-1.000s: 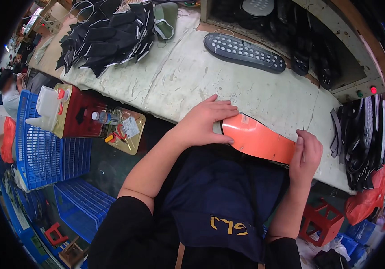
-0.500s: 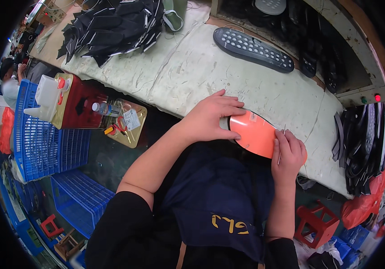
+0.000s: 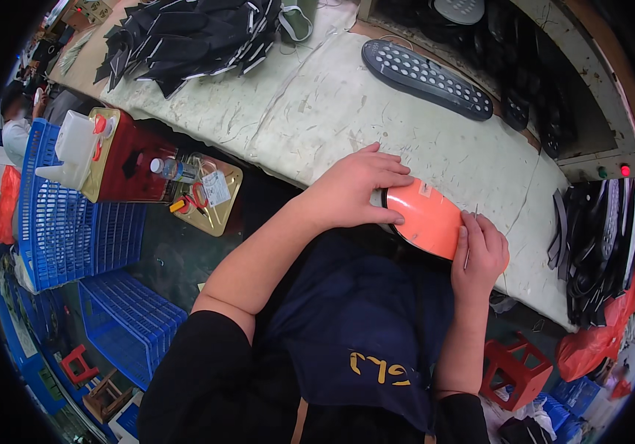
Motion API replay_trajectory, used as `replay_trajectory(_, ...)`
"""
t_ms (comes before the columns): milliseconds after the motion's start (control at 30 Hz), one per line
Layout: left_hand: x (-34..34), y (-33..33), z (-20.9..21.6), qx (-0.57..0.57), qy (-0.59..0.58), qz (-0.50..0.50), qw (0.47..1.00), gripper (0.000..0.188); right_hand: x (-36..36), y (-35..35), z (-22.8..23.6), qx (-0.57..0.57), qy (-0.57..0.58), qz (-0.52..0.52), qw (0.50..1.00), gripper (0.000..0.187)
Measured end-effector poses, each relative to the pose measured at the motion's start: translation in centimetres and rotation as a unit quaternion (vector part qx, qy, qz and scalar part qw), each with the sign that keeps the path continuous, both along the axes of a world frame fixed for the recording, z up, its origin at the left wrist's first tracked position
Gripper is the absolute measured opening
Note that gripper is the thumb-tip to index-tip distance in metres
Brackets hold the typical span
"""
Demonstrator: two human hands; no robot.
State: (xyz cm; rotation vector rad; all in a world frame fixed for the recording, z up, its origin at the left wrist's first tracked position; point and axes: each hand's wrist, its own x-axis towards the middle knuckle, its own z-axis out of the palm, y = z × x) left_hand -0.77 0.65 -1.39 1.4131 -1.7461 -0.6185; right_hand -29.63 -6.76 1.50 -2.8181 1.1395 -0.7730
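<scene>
A glossy orange shoe last [image 3: 424,220], dark along its left end and lower edge, lies at the front edge of the workbench, its smooth curved face up. My left hand [image 3: 365,185] grips its left end, thumb on the near side and fingers on the far side. At the other end my right hand [image 3: 482,251] is closed with its fingertips against the orange surface. A thin needle-like tool [image 3: 467,259] sticks out between those fingers. The right tip of the last is partly hidden behind that hand.
Beyond my hands a black studded shoe sole [image 3: 428,80] lies on the pale bench [image 3: 317,118]. Black cut pieces [image 3: 191,41] are piled far left, soles [image 3: 602,251] at right. A metal cabinet [image 3: 598,159] stands behind. Blue crates [image 3: 132,325] and a red stool [image 3: 515,372] stand below.
The view has shifted slightly, so the bench items sit a little differently. Both hands keep hold of the orange last, with hardly any change in grip.
</scene>
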Motion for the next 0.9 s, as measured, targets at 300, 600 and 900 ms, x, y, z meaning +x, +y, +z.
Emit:
replay_trajectory(300, -0.2, 0.0, 0.2, 0.003, -0.012, -0.002, 1.000, 0.066, -0.1, 0.0, 0.3, 0.006, 0.005, -0.007, 1.000, 0.025)
replay_trajectory(600, -0.3, 0.0, 0.9, 0.006, -0.037, 0.001, 0.999, 0.063, 2.9, -0.3, 3.5, 0.331, -0.373, 0.018, 0.867, 0.022)
replay_trajectory(900, -0.4, 0.0, 1.0, 0.009, -0.043, 0.001, 0.999, 0.063, 7.1, -3.3, 2.2, 0.520, -0.257, -0.004, 0.814, 0.030)
